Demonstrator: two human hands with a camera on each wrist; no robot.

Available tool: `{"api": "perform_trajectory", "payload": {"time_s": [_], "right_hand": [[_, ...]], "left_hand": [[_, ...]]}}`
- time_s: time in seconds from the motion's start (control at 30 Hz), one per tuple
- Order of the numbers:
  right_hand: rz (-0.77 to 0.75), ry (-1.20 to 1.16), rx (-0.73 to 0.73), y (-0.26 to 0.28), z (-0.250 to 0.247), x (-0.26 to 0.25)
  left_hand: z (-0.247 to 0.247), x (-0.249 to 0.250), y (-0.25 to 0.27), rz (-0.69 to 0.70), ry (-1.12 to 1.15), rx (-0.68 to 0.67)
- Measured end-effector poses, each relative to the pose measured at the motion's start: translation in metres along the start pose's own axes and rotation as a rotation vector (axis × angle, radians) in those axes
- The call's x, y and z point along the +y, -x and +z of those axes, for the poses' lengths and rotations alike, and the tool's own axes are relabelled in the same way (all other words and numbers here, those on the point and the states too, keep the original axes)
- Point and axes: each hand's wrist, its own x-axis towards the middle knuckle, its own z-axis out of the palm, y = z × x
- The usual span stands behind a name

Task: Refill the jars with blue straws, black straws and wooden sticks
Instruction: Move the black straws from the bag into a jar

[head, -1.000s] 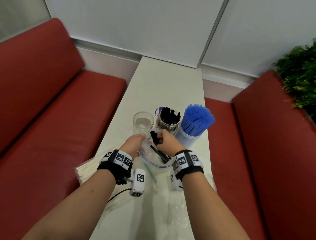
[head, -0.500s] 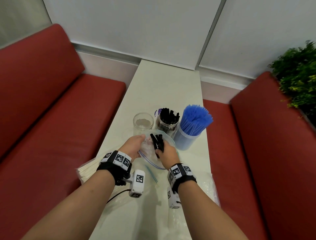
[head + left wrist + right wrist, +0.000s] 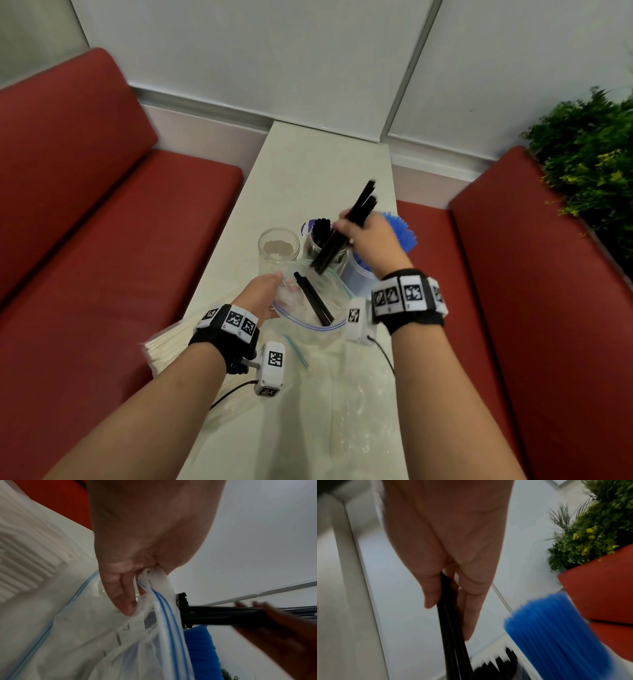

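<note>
My right hand (image 3: 368, 233) grips a bundle of black straws (image 3: 346, 228) slanted above the jar of black straws (image 3: 317, 240), their lower ends near the bag's mouth. In the right wrist view the fingers (image 3: 467, 615) close round the black straws (image 3: 452, 635). My left hand (image 3: 263, 296) pinches the rim of a clear zip bag (image 3: 308, 308), seen close up as the bag rim (image 3: 164, 608) under my fingers (image 3: 120, 595). A few black straws (image 3: 313, 303) lie inside the bag. The blue straws jar (image 3: 399, 236) stands right of the black jar. An empty glass jar (image 3: 278, 245) stands left.
A stack of white wrapped sticks (image 3: 168, 346) lies at the table's left edge beside my left wrist. Crumpled clear plastic (image 3: 342, 394) covers the near table (image 3: 308, 164). Red benches (image 3: 102, 222) flank both sides, and a green plant (image 3: 589, 147) is at the far right.
My right hand has lifted a bundle of black straws out of the bag and up over the black straw jar. The left hand keeps holding the bag's rim.
</note>
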Motion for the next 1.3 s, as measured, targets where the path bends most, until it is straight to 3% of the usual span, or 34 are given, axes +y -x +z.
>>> {"api": "perform_trajectory", "payload": {"time_s": [0.13, 0.23, 0.57, 0.87, 1.17, 1.3], "right_hand": [[-0.133, -0.077, 0.26, -0.037, -0.021, -0.036], [-0.142, -0.017, 0.351, -0.057, -0.018, -0.031], [-0.064, 0.131, 0.338, -0.075, 0.005, 0.014], [-0.076, 0.096, 0.398, -0.076, -0.002, 0.013], [-0.062, 0.014, 0.578, -0.073, -0.003, 0.019], [-0.083, 0.078, 0.527, -0.07, 0.0, 0.02]], "left_hand": [[0.0, -0.003, -0.002, -0.006, -0.011, 0.004], [-0.001, -0.004, -0.003, -0.012, -0.017, -0.004], [-0.008, -0.001, -0.014, -0.028, -0.033, 0.004], [-0.005, -0.001, -0.021, -0.04, -0.009, 0.007], [-0.003, -0.001, -0.021, -0.049, -0.026, 0.016], [-0.003, 0.0, -0.021, -0.063, -0.033, 0.022]]}}
